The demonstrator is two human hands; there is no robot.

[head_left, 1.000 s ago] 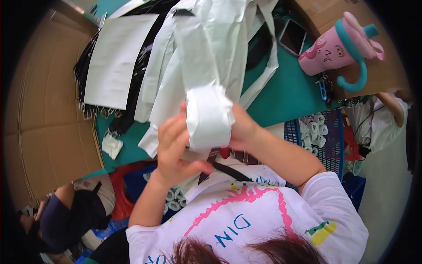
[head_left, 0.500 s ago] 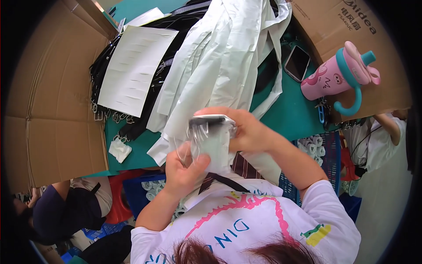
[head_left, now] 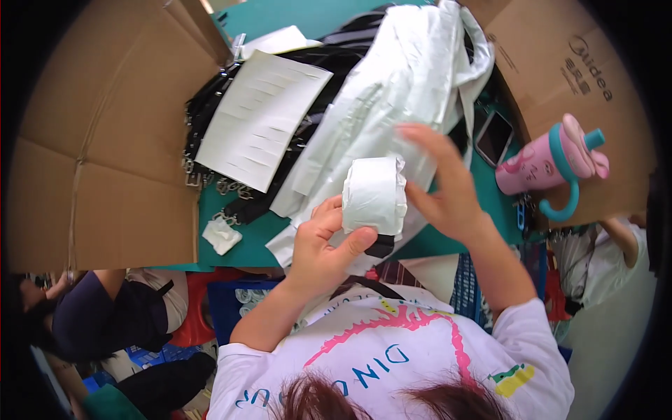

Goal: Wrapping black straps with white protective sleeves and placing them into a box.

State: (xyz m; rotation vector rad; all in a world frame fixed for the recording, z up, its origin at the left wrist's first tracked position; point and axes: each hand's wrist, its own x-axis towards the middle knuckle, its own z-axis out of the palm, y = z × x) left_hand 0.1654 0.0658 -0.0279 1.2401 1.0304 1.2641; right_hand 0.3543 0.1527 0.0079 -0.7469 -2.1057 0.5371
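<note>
A white-wrapped roll (head_left: 372, 194) with crinkled side edges is held up in front of my chest. My left hand (head_left: 323, 246) grips it from the left, thumb along its lower edge and fingers behind. A short black piece (head_left: 380, 245) shows under the roll; I cannot tell whether it is a strap end. To the right, my right hand (head_left: 448, 192) is open, fingers spread and slightly blurred. Its thumb is close to the roll's edge; whether it touches is unclear. Behind the hands, long white sheeting (head_left: 392, 77) lies over black straps (head_left: 255, 206) with metal clips.
A white sheet with rows of slits (head_left: 262, 119) lies on the straps. A crumpled white scrap (head_left: 221, 236), a phone (head_left: 494, 138) and a pink cup (head_left: 535, 164) are on the green table (head_left: 259, 234). Cardboard (head_left: 119, 140) stands at the left; other people sit on both sides.
The roll has turned from its clear-film side and black band to a plain white face, and sits higher. My right hand has let go and opened. The view has shifted slightly.
</note>
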